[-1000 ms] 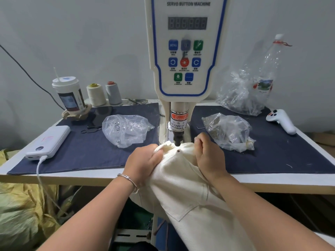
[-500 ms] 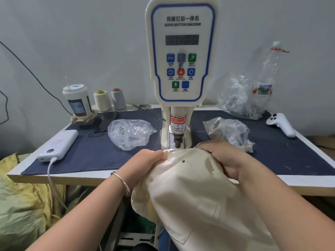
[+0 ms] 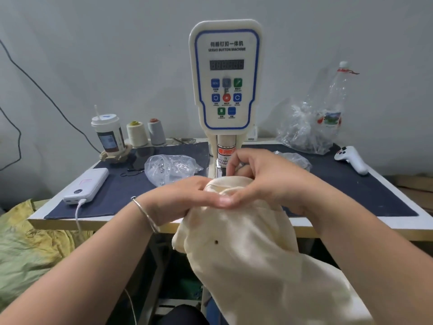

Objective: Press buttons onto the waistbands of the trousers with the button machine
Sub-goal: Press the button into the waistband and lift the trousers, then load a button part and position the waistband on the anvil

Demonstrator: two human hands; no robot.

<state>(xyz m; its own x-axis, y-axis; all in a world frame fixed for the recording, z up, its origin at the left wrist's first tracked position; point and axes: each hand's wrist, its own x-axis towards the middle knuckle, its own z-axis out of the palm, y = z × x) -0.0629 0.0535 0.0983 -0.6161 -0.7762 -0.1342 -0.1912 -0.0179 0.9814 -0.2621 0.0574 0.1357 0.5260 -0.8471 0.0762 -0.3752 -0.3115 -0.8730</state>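
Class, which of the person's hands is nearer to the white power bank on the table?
Left. The left hand grips the cream trousers right of the white power bank; the right hand lies farther right.

Both forearms reach forward from the bottom corners and converge at the centre. The left hand (image 3: pixel 185 198) lies knuckles up, fingers extended rightward and pinching cream cloth, a thin bangle around its wrist. The right hand (image 3: pixel 264 174) arches above it, wrist bent, thumb stretched down to meet the left fingertips, while its curled fingers (image 3: pixel 230 164) gather the cloth's top fold (their tips are partly hidden).
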